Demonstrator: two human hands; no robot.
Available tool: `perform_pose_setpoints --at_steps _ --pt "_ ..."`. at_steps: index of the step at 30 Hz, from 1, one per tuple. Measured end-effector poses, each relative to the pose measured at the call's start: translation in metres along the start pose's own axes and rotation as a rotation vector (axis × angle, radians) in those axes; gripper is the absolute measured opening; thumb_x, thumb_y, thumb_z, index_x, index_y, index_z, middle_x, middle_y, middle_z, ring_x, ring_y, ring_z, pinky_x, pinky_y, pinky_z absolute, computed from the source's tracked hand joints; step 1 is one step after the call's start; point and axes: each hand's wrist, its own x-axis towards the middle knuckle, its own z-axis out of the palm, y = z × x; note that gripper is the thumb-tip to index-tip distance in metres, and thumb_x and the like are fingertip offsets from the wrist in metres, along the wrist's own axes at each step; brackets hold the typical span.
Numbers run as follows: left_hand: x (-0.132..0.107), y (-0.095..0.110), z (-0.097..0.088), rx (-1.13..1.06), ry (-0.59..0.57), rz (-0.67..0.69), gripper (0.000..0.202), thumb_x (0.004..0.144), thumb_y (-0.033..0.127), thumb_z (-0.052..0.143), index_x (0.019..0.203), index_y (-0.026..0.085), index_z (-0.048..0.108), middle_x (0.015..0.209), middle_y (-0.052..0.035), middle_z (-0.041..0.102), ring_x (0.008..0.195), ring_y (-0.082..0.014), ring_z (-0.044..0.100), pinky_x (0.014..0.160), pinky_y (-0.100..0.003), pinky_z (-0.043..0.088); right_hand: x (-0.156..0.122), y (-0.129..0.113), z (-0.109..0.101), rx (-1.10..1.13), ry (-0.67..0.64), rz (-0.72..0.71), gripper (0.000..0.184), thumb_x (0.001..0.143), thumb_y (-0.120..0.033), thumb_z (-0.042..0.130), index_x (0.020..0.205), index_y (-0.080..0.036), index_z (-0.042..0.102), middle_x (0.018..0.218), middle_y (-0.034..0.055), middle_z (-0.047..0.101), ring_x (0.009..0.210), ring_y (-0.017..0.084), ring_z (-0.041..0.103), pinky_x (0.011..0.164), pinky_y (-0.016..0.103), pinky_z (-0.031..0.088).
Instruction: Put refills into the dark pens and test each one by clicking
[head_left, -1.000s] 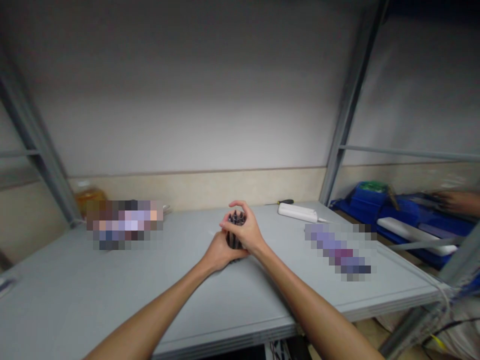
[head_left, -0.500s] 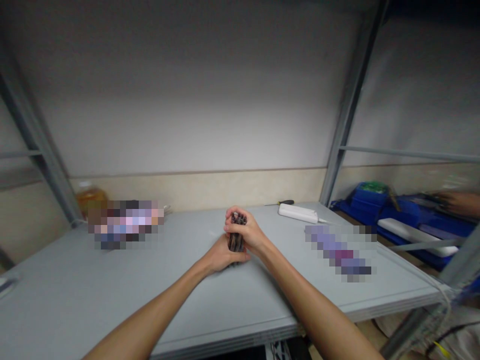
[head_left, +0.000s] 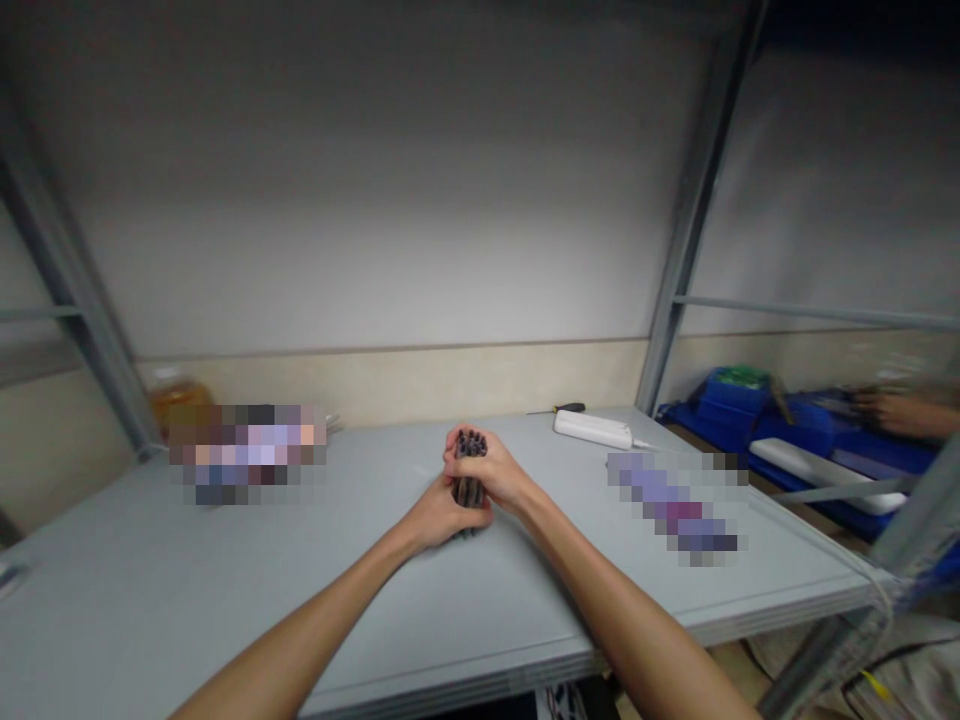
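Note:
A bundle of dark, pen-like sticks [head_left: 469,488] stands roughly upright at the middle of the grey table, its lower ends at or close to the surface. Around its lower part wraps my left hand [head_left: 439,515], closed, with the thumb across the front. Higher up, my right hand [head_left: 496,470] is closed around the same bundle, fingers curling over its far left side. The stick tops poke out above the right thumb. Too small to tell is what exactly the sticks are.
On the grey table [head_left: 360,600] lie a white power strip [head_left: 592,429], a screwdriver [head_left: 570,408] behind it, and blurred-out items at left and right. An amber-filled container [head_left: 176,395] stands back left. Beyond the right post are blue bins [head_left: 739,400] and another person's hand [head_left: 911,412].
Both hands keep their hold on the bundle, which looks slightly lower and more evenly gathered at the top. The view has shifted a little.

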Motion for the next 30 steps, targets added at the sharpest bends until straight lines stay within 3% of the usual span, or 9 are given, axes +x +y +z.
perform_pose_setpoints --at_steps 6,11,15,20,26,30 --pt "0.000 -0.004 0.001 -0.046 -0.005 -0.011 0.015 0.058 0.021 0.064 0.066 0.014 0.054 0.065 0.0009 0.054 0.061 -0.0122 0.050 0.056 -0.024 0.040 -0.002 -0.001 -0.002 -0.039 -0.053 -0.024 0.028 0.051 -0.009 0.063 0.075 -0.019 0.052 0.060 -0.0063 0.056 0.055 0.010 0.051 0.055 0.022 0.041" --pt "0.001 -0.002 -0.001 -0.182 -0.018 0.064 0.020 0.059 0.021 0.068 0.075 0.012 0.060 0.074 -0.0031 0.062 0.072 -0.0153 0.056 0.069 -0.028 0.045 -0.002 -0.004 -0.002 -0.187 -0.007 -0.053 0.023 0.052 -0.008 0.059 0.070 -0.018 0.052 0.062 -0.0053 0.056 0.057 0.010 0.050 0.056 0.022 0.041" --pt "0.002 0.006 -0.003 -0.198 0.049 0.159 0.021 0.061 0.018 0.066 0.081 0.011 0.062 0.082 -0.0056 0.065 0.078 -0.0171 0.059 0.073 -0.029 0.047 -0.001 -0.004 0.000 -0.262 0.029 -0.104 0.018 0.051 -0.010 0.057 0.067 -0.018 0.053 0.065 -0.0039 0.055 0.061 0.011 0.049 0.059 0.024 0.041" --pt "0.003 0.006 0.001 -0.081 0.159 0.155 0.022 0.060 0.012 0.060 0.082 0.011 0.059 0.081 -0.0051 0.065 0.077 -0.0171 0.060 0.070 -0.027 0.048 0.002 0.001 0.003 -0.342 0.149 -0.172 0.019 0.051 -0.012 0.058 0.068 -0.017 0.053 0.068 -0.0045 0.052 0.060 0.010 0.045 0.058 0.022 0.037" --pt "0.005 0.003 -0.002 0.051 0.352 0.131 0.042 0.058 0.015 0.062 0.098 0.014 0.051 0.091 -0.0046 0.064 0.084 -0.0164 0.060 0.073 -0.025 0.047 0.011 0.015 -0.004 -0.314 0.190 -0.062 0.016 0.062 -0.027 0.060 0.071 -0.017 0.052 0.063 -0.0053 0.049 0.060 0.010 0.046 0.062 0.024 0.039" --pt "0.005 0.004 -0.008 0.166 0.296 0.024 0.030 0.062 0.024 0.062 0.090 0.012 0.058 0.084 -0.0062 0.067 0.079 -0.0187 0.062 0.067 -0.024 0.047 0.016 0.029 -0.010 -0.465 0.256 -0.005 0.035 0.065 -0.045 0.062 0.084 -0.017 0.052 0.070 -0.0031 0.052 0.067 0.013 0.050 0.068 0.026 0.041"
